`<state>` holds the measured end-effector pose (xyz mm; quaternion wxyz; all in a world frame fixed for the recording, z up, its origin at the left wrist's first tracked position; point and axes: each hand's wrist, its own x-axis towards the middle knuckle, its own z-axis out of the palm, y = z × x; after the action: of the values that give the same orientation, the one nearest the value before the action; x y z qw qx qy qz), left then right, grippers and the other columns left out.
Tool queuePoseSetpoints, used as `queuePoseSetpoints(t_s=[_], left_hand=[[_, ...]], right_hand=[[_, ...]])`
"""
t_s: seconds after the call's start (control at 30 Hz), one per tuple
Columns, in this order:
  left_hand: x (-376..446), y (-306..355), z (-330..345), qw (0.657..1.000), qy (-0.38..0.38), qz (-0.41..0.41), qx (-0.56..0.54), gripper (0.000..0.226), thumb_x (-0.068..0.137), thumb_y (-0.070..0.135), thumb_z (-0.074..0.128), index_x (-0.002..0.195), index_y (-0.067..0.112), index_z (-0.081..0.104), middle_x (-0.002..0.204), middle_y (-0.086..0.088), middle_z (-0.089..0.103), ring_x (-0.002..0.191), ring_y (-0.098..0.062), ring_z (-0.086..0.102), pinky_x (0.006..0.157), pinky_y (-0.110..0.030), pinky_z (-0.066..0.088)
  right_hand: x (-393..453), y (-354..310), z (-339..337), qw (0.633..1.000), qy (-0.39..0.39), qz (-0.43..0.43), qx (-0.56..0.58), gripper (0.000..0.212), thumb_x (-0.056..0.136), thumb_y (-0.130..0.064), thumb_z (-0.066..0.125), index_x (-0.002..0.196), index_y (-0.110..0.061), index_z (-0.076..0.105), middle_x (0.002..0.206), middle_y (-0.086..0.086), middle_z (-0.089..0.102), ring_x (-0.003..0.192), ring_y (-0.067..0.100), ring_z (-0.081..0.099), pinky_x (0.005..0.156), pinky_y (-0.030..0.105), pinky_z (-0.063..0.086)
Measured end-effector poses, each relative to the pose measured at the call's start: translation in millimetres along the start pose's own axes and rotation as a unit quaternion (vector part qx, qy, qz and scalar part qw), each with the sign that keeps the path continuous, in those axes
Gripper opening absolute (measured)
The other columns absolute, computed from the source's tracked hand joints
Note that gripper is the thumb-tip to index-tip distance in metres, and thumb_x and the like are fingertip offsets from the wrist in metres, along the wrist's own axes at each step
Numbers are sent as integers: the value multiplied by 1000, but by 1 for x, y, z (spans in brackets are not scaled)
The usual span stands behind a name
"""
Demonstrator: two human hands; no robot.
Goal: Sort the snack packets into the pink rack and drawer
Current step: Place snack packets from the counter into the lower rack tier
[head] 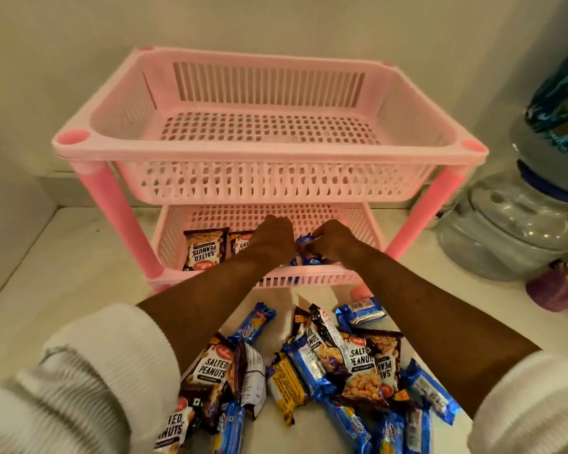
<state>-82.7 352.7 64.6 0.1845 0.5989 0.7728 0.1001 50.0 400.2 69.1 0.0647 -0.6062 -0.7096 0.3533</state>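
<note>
Nearby, water jug [509, 231] stands right of pink rack [269, 149]; packets [309, 371] heaped in front.

Pink rack [269, 152]: perforated plastic, semi-matt. Snack packets [361, 365]: glossy, crinkled foil. Sleeves [89, 365]: ribbed white knit cloth. Jar [505, 231]: clear glossy plastic.

The left hand [271, 239] covers most of the second peanut packet [240, 242] in the lower tray [309, 276], so only its left part shows. Under the right hand [333, 240], the blue packets [309, 257] are partly hidden and their print is too blurred to read. Near both sleeves [89, 381], the loose packets [309, 371] are cut by the bottom edge. Right of the right hand, the clear jar [512, 231] is cut by the edge.
</note>
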Motion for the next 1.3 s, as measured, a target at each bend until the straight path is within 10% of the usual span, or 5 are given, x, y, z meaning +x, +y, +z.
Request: queuePoseSetpoints(t_s=[0.33,0.53,1.1,1.3], left_hand=[[-8,-3,-7,997,4,50,65,33,86,9,67,119,4,62,125,-15,62,116,-29,58,94,-32,48],[-5,-10,-7,996,43,46,67,21,86,9,68,107,9,69,113,-12,67,106,-28,63,90,-35,53],[-17,-18,0,996,41,45,-62,37,84,1,67,119,13,66,129,-6,57,124,-24,50,107,-34,43],[-56,-19,-13,986,111,66,-102,21,90,17,65,110,15,70,112,-4,69,103,-20,63,89,-32,52]], right_hand=[[-1,2,-1,993,-1,-17,-119,50,85,-26,78,125,-1,61,127,15,63,114,31,62,93,34,53],[3,2,0,992,11,-12,-126,39,83,-25,79,113,-1,67,114,15,69,101,30,66,70,30,50],[-9,12,-7,988,41,-44,-140,42,91,-18,69,129,-4,59,135,14,58,125,30,54,98,32,46],[-49,27,-6,979,149,-138,-23,27,90,-15,67,117,-11,67,113,6,71,104,22,66,92,34,53]])
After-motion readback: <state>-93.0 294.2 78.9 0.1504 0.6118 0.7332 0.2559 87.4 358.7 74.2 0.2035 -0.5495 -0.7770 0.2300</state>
